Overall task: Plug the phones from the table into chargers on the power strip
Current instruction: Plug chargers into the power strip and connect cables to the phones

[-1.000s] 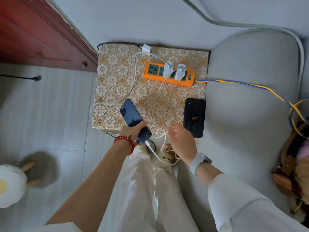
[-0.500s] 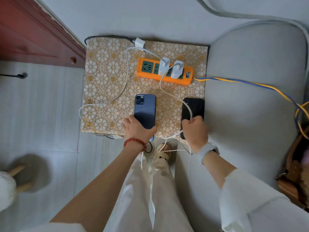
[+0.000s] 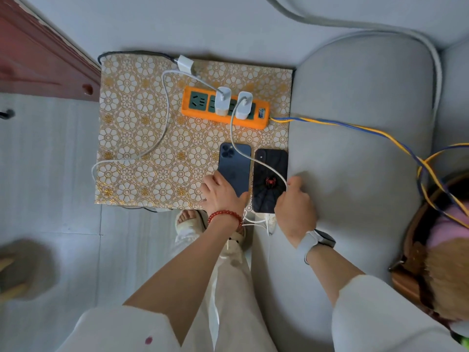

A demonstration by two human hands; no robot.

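I'm looking down on a small table w/ a gold-and-white flower-pattern cover [image 3: 142, 128]. An orange plastic power strip w/ green sockets [image 3: 224, 107] is lying near the table's far right corner, angled a bit. Two white cube chargers are sitting in it side by side: left charger [image 3: 222, 101] and right charger [image 3: 245, 105]. A third white plug [image 3: 185, 64] is lying at the far edge, w/ a dark cord running along that edge.

A dark blue slab phone w/ a triple camera [image 3: 234, 168] is lying face down near the front edge, right of centre. My left hand [image 3: 223, 194] is resting on its near end, fingers pressed together on the left side, thumb against the right side. Just beside it, at the front right corner, a black phone in a red-spider case [image 3: 270, 180] is lying face down too.

My right hand [image 3: 294, 204] is curled at that phone's right side, pinching a thin white cable [image 3: 264, 165] coming from the right charger and crossing both phones. Can't tell if it's plugged in yet. Another white cable [image 3: 165, 118] is looping from the left charger over the table's left edge; its far end is hidden under my left hand.
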